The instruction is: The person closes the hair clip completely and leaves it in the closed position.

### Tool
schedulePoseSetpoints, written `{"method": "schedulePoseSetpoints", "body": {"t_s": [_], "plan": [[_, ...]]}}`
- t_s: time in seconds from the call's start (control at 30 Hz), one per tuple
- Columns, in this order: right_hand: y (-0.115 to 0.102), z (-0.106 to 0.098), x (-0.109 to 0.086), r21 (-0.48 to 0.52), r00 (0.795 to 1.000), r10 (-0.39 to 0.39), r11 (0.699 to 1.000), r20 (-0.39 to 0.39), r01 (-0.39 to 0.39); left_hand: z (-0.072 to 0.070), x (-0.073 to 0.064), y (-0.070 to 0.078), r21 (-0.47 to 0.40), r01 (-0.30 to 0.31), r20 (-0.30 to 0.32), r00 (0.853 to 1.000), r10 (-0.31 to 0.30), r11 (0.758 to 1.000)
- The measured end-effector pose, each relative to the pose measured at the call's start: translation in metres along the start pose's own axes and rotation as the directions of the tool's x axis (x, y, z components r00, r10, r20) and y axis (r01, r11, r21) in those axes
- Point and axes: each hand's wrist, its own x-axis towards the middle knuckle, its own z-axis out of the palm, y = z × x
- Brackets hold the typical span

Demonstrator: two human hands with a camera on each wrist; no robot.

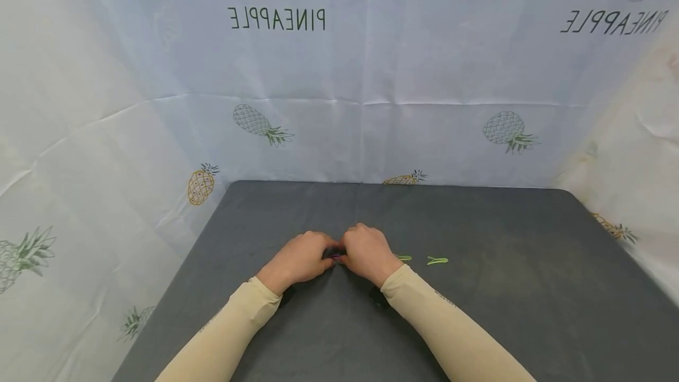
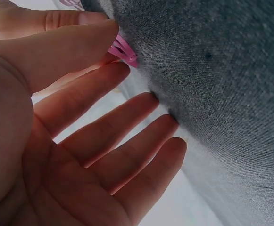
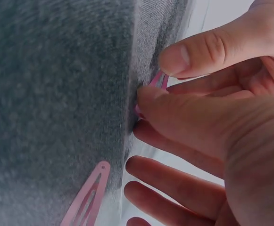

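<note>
On the dark grey surface [image 1: 509,299]: a person's left hand [image 1: 299,258] and right hand [image 1: 368,252] come together near the middle, with one small pink clip [image 2: 126,52] between them.
Held clip: slim and pink, held at the fingertips of both hands, close to the surface; much of it is covered, and whether it touches the surface cannot be told.
Left hand: its thumb pinches the clip; the other fingers fan out, and the finger backing the thumb is hard to make out.
Right hand: its thumb lies across the clip, pinching it, fingers spread below.
Yellow-green clips: in the head view, a near clip [image 1: 404,257] lies just beside the right hand, partly hidden, and a far clip [image 1: 437,260] lies farther right.
Right wrist view: a loose pink clip [image 3: 89,195], rounded at the tip, lies on the surface; whether it is one of that pair cannot be told.
Sleeves [image 1: 225,335]: cream, reaching both wrists.
Backdrop [image 1: 424,63]: pale cloth printed with pineapples [image 1: 504,127] and the mirrored word PINEAPPLE.
</note>
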Motion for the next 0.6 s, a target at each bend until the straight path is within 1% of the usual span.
{"method": "schedulePoseSetpoints", "body": {"t_s": [0.2, 0.6], "plan": [[-0.0026, 0.0028, 0.0023, 0.0, 1.0, 0.007, 1.0, -0.03, -0.007, 0.0008, -0.0016, 0.0006, 0.008, -0.006, -0.012, 1.0, 0.006, 1.0], [-0.0043, 0.0024, 0.0023, 0.009, 0.998, 0.029, 1.0, -0.047, -0.028, -0.0008, -0.0036, 0.0002, 0.012, 0.001, 0.002, 1.0, -0.001, 1.0]]}}
